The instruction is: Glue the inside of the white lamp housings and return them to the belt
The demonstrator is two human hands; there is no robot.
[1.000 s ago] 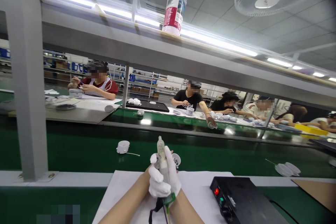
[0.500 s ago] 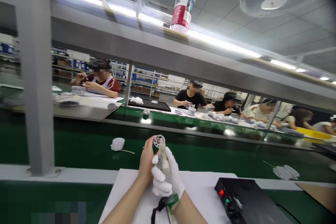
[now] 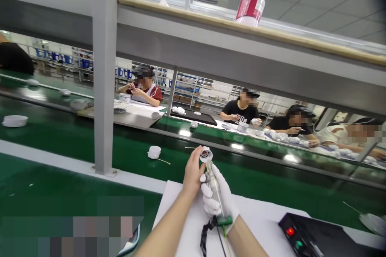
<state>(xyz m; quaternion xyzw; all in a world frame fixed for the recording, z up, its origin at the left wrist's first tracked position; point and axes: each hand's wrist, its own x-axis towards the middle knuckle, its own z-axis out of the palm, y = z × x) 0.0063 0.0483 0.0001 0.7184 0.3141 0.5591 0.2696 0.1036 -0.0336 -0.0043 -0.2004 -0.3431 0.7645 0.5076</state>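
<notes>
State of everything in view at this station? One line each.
Left hand: bare, holding the small white round part.
Small white round part: open end showing, dark inside.
Right hand: white-gloved, gripping the clear syringe.
Clear syringe: tip near the part, green fitting at its base.
Control box: red lamp lit.

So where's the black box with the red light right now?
In the head view, the black box sits in the lower right corner, at the right end of the white sheet, to the right of the person's white-gloved right hand.
</notes>
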